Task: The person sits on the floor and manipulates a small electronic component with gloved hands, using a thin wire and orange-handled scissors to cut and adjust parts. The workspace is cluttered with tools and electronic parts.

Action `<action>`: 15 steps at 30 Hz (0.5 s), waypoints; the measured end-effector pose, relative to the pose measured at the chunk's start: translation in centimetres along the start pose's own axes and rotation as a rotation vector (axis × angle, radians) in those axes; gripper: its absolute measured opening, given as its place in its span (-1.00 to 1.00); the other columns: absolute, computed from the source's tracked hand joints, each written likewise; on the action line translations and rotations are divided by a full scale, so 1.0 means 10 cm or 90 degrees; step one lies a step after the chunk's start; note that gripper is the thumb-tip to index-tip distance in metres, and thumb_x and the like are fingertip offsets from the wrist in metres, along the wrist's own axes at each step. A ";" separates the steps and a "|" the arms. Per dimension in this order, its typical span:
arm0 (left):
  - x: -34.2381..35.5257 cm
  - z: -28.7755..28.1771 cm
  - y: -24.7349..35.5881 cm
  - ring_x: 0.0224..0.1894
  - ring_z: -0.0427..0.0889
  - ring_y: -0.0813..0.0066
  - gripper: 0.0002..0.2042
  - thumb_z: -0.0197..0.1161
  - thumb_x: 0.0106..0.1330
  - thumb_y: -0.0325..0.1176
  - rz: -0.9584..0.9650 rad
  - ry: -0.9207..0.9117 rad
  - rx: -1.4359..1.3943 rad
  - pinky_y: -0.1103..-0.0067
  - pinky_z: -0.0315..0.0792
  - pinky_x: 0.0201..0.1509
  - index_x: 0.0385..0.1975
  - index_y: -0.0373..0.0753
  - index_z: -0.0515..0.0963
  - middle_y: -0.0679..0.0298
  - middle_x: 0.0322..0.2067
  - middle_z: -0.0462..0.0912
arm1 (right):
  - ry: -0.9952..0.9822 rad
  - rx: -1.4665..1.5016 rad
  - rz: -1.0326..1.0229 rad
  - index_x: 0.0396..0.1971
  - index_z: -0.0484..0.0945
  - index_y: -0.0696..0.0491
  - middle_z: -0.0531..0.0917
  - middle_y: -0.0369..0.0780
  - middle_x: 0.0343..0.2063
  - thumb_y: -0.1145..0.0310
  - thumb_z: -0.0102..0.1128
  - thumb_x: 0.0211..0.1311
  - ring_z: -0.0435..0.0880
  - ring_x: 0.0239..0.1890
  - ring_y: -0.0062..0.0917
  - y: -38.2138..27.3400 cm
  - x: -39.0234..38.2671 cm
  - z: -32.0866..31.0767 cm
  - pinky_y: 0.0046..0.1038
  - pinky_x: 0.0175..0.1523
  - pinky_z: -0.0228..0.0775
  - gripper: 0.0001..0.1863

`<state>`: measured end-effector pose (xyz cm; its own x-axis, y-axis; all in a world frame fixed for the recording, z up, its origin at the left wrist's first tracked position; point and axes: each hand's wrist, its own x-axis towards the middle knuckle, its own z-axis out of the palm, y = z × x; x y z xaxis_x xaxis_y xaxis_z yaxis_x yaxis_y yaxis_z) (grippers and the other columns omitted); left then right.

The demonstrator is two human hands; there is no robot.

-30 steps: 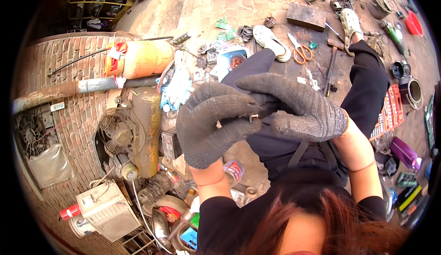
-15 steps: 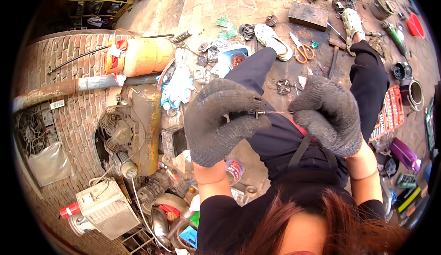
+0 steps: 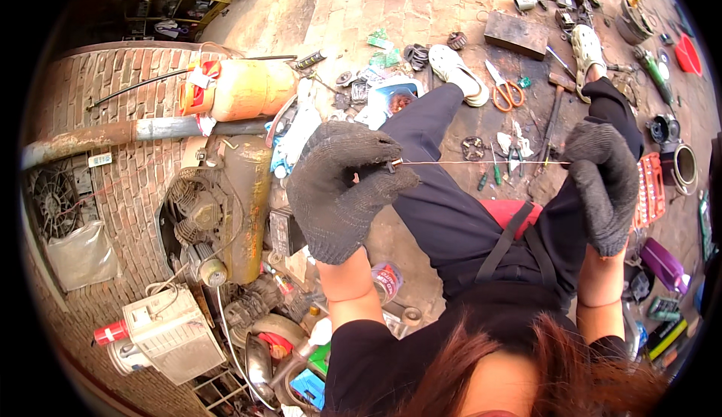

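Observation:
Both my hands wear dark grey knit gloves. My left hand [image 3: 342, 191] is closed in a pinch around a small dark part [image 3: 392, 166] with a copper-coloured end, mostly hidden by the fingers. From that part a thin copper wire [image 3: 481, 163] runs straight and taut above my lap. Its other end is gripped between the thumb and curled fingers of my right hand [image 3: 602, 184], over my right thigh. Below the wire, on the ground between my legs, lie pliers [image 3: 514, 155], a green-handled screwdriver [image 3: 496, 173] and a round slotted part [image 3: 473, 148].
Farther out lie orange-handled scissors [image 3: 508, 96], a hammer [image 3: 555, 112] and a dark metal block [image 3: 517, 36]. An orange gas cylinder [image 3: 259, 90] and a rusty compressor tank [image 3: 247, 218] are on the left. To the right sits an orange socket set [image 3: 650, 190].
My right hand has moved right, away from my left, drawing a longer stretch of wire straight between them. My left hand has shifted slightly left, still holding the small part.

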<state>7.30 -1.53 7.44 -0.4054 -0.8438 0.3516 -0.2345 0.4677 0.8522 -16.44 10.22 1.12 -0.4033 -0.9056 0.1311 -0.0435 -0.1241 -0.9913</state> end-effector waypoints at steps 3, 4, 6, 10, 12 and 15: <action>0.03 -0.06 0.03 -0.43 0.47 0.58 -0.67 0.46 -0.33 -0.64 -0.021 0.022 -0.010 0.69 0.34 -0.40 -0.45 -0.29 0.60 0.29 -0.43 0.56 | 0.061 -0.025 0.011 -0.32 0.47 0.22 0.51 -0.21 -0.32 0.49 0.01 0.17 0.45 -0.25 -0.53 0.09 0.03 -0.17 -0.57 -0.10 0.27 -0.87; 0.04 -0.07 0.03 -0.42 0.47 0.59 -0.66 0.46 -0.33 -0.65 -0.015 0.029 -0.006 0.69 0.34 -0.39 -0.45 -0.29 0.60 0.30 -0.42 0.55 | 0.075 -0.039 -0.014 -0.32 0.48 0.22 0.51 -0.22 -0.32 0.47 0.01 0.19 0.45 -0.28 -0.55 0.18 0.04 -0.24 -0.58 -0.13 0.26 -0.86; 0.03 -0.12 0.02 -0.41 0.47 0.59 -0.65 0.46 -0.34 -0.67 -0.008 0.051 0.005 0.70 0.34 -0.37 -0.44 -0.29 0.60 0.30 -0.41 0.55 | 0.085 -0.072 -0.057 -0.31 0.49 0.19 0.51 -0.26 -0.33 0.41 0.01 0.25 0.42 -0.35 -0.62 0.32 0.09 -0.37 -0.60 -0.21 0.24 -0.84; 0.03 -0.20 0.01 -0.39 0.48 0.60 -0.67 0.45 -0.29 -0.69 -0.016 0.076 -0.022 0.69 0.37 -0.37 -0.43 -0.30 0.60 0.30 -0.36 0.54 | 0.138 -0.068 0.005 -0.15 0.49 0.19 0.54 -0.28 -0.28 0.39 0.00 0.33 0.43 -0.38 -0.64 0.56 0.14 -0.62 -0.62 -0.21 0.29 -0.78; 0.02 -0.22 0.05 -0.38 0.49 0.60 -0.67 0.45 -0.28 -0.68 -0.028 0.093 -0.024 0.69 0.37 -0.38 -0.43 -0.31 0.60 0.30 -0.36 0.54 | 0.122 -0.122 -0.034 -0.03 0.46 0.20 0.55 -0.23 -0.16 0.43 0.00 0.33 0.49 -0.31 -0.62 0.76 0.16 -0.81 -0.59 -0.17 0.37 -0.73; 0.03 -0.25 0.05 -0.39 0.49 0.61 -0.69 0.46 -0.26 -0.68 -0.038 0.106 -0.052 0.71 0.38 -0.39 -0.43 -0.32 0.60 0.29 -0.36 0.54 | 0.216 -0.097 -0.005 -0.13 0.49 0.16 0.51 -0.31 -0.33 0.37 0.00 0.34 0.43 -0.38 -0.67 0.88 0.25 -0.79 -0.64 -0.24 0.28 -0.78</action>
<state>9.26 -2.20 8.99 -0.2400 -0.9045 0.3526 -0.1787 0.3982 0.8997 -25.10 10.04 -7.35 -0.6819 -0.7152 0.1533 -0.1729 -0.0461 -0.9839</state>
